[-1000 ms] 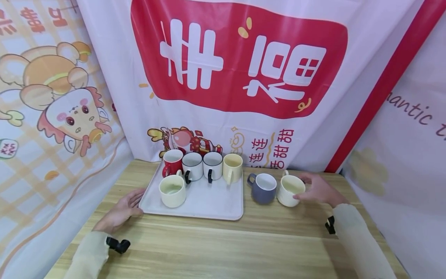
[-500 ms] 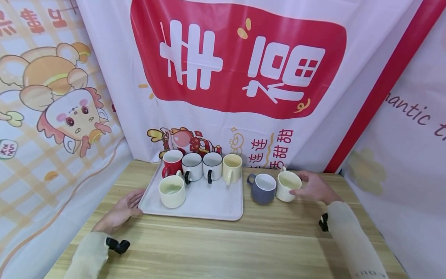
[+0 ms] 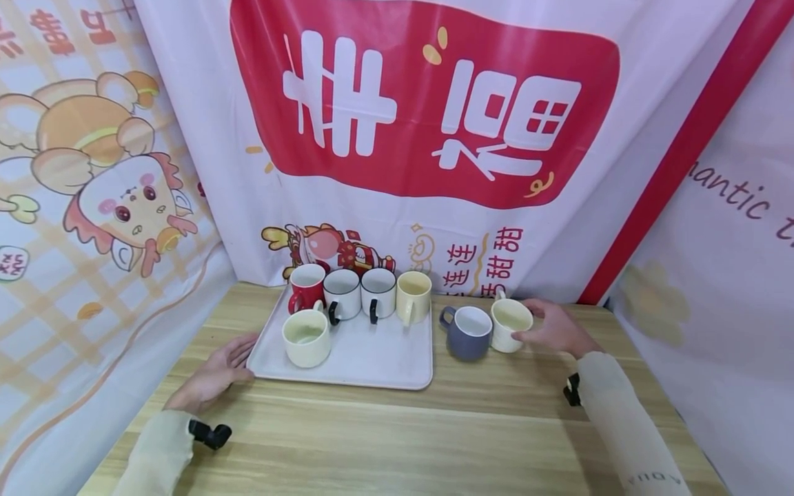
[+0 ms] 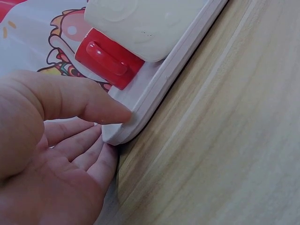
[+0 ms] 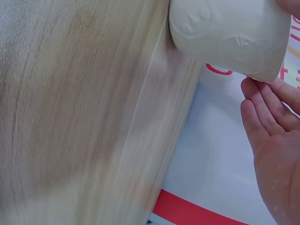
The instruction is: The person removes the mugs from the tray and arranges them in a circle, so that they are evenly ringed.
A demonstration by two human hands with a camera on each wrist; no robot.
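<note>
In the head view my right hand (image 3: 552, 326) grips a cream mug (image 3: 510, 333) at its right side, thumb in front and fingers behind. The right wrist view shows the mug's embossed wall (image 5: 229, 37), with fingertips against it. Close on its left stands a grey-blue mug (image 3: 469, 333). My left hand (image 3: 214, 372) holds the front left corner of a white tray (image 3: 378, 358). In the left wrist view the thumb (image 4: 105, 105) lies at the rim while the other fingers meet the tray's outer edge.
On the tray, a red mug (image 3: 307, 286), two white mugs with black handles (image 3: 343, 296) and a pale yellow mug (image 3: 413, 296) line the back. A cream mug (image 3: 307, 337) stands before them. Printed cloth (image 3: 422, 103) hangs behind the wooden table (image 3: 372, 441).
The right hand has shifted the cream mug a little left and back, nearer the grey-blue mug. The left hand and tray have stayed in place.
</note>
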